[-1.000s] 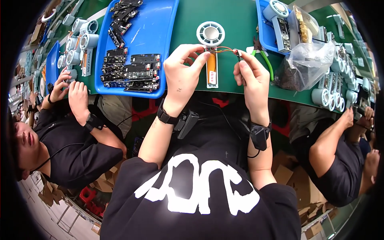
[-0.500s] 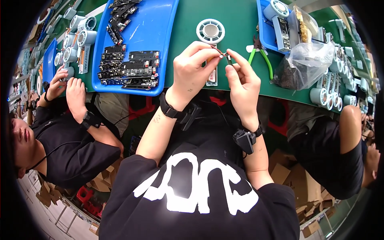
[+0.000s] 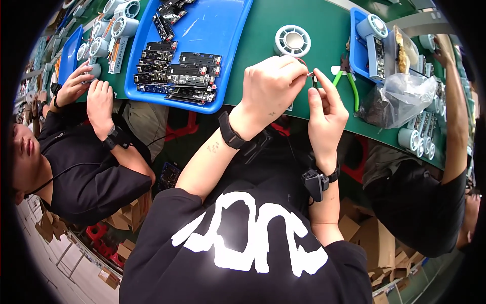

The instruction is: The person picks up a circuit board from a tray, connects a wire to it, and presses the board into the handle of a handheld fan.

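My left hand (image 3: 271, 93) is closed in a pinch on thin red wires (image 3: 304, 63) just below a light-blue handheld fan (image 3: 293, 40). The back of that hand hides its fingertips and most of the fan's handle. Facing it, my right hand (image 3: 328, 114) pinches a small dark part (image 3: 315, 80) between thumb and index finger; the part looks like a little connector, but its exact kind is too small to tell. The fingertips of both hands nearly meet at the wires. The fan lies on the green table with its round grille up.
A blue tray (image 3: 128, 83) on the left holds several black circuit boards (image 3: 200, 58). Right of my hands lie green-handled cutters (image 3: 355, 91), a clear plastic bag (image 3: 400, 104) and a blue bin (image 3: 358, 55). Co-workers sit on both sides, with more fan bodies (image 3: 124, 28) around them.
The view has shifted, so the table things sit further right. My left hand has turned, its back now covering the fingertips. At the right, a co-worker's arm has reached forward over the table.
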Demonstrator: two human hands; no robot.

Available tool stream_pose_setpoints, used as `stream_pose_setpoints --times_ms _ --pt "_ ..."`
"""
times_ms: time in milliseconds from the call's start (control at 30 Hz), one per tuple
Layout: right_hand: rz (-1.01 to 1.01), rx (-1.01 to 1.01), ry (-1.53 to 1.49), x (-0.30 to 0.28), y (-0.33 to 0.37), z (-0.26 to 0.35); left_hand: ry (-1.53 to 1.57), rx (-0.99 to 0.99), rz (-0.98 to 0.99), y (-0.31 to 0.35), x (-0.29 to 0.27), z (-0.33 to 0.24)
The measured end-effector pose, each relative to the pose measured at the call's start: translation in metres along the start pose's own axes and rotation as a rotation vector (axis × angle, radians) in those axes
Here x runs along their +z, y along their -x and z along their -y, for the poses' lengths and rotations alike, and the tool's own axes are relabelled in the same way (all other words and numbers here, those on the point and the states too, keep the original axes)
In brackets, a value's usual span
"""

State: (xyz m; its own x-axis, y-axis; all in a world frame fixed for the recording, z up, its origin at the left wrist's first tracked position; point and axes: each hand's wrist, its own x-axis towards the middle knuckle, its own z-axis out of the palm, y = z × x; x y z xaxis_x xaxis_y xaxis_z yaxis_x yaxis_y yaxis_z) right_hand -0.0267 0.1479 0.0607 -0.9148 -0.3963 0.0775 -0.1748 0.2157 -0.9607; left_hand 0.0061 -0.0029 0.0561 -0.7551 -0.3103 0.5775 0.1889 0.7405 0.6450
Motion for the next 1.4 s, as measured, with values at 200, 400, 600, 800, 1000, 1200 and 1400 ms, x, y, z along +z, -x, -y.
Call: stream_pose_setpoints --times_ms 200,400,600,800,1000,1200,1400 --pt "0.028 0.029 0.025 0.002 0.004 0.005 -0.155 -0.068 0.049 0.004 -0.013 -0.013" --pt "0.057 0.063 -0.062 -0.022 0.007 -0.020 0.064 -0.092 -0.055 0.010 0.009 -0.015" --pt "0.031 0.164 -0.323 -0.005 -0.006 -0.012 0.088 -0.047 -0.102 0.008 -0.004 -0.005" --pt "0.016 0.216 -0.514 -0.005 -0.011 -0.019 0.110 0.032 -0.084 0.010 0.001 0.005" --pt "0.030 0.253 -0.611 -0.009 -0.016 -0.021 0.044 0.097 -0.011 0.008 0.003 0.006" --pt "0.039 0.245 -0.636 -0.012 -0.022 -0.022 -0.007 0.093 0.079 0.003 0.002 0.003" --pt "0.047 0.251 -0.642 -0.009 -0.024 -0.023 -0.055 0.070 0.136 0.001 -0.002 0.002"
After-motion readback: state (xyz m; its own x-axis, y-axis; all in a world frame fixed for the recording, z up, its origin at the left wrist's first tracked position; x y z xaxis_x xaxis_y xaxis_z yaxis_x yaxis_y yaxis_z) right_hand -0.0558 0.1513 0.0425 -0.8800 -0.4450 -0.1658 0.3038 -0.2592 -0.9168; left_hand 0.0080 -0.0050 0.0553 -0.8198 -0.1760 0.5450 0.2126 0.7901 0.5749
